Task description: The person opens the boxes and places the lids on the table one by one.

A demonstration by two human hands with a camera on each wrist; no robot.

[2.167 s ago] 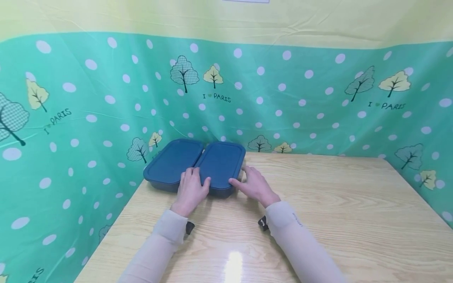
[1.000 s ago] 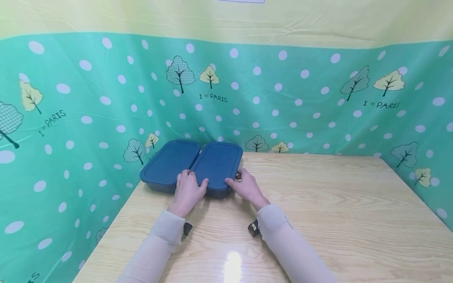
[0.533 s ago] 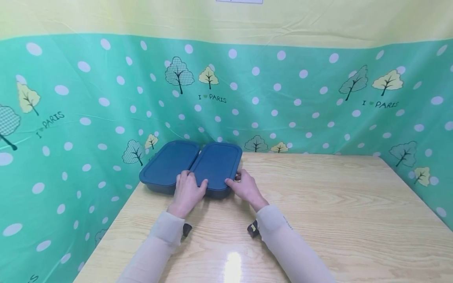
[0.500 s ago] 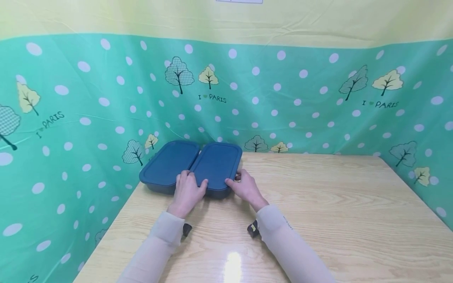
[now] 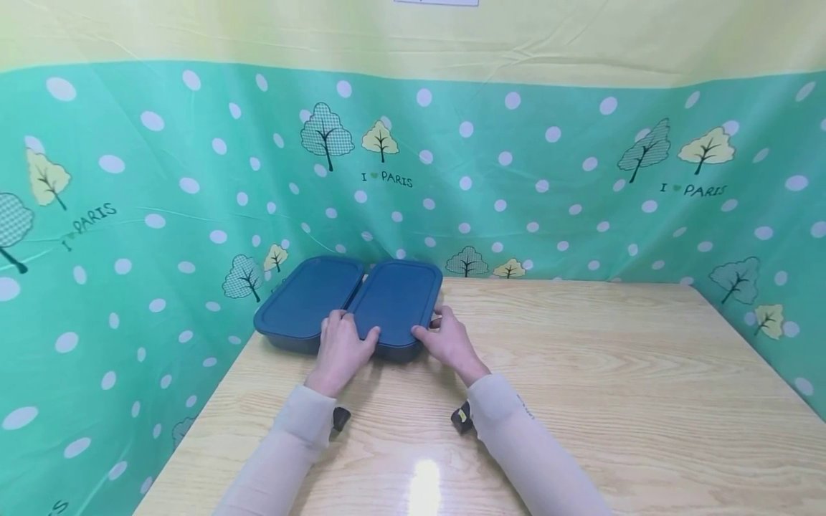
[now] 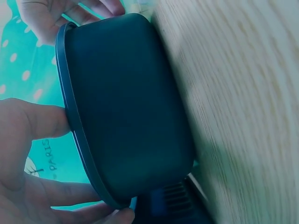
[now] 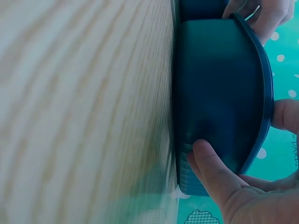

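Two dark blue lidded storage boxes lie side by side at the far left of the table. On the right-hand storage box [image 5: 396, 297] both hands have hold. My left hand [image 5: 342, 350] grips its near left corner, thumb on the lid's front edge and fingers in at the gap between the boxes. At the near right corner my right hand [image 5: 454, 344] sets its thumb on the lid, while the fingers [image 7: 212, 168] press against the side wall. The left-hand storage box [image 5: 312, 297] sits close beside it, its lid on. Both lids hide the insides.
The pale wooden table [image 5: 581, 373] reaches out to the right of the boxes. A green and yellow printed curtain [image 5: 548, 158] hangs behind and along both sides, close to the boxes' far edges. Small black straps [image 5: 461, 417] show under the sleeves.
The head view has turned slightly right. The right hand's fingers have bent a little more at the box's side. Both boxes stay where they were.
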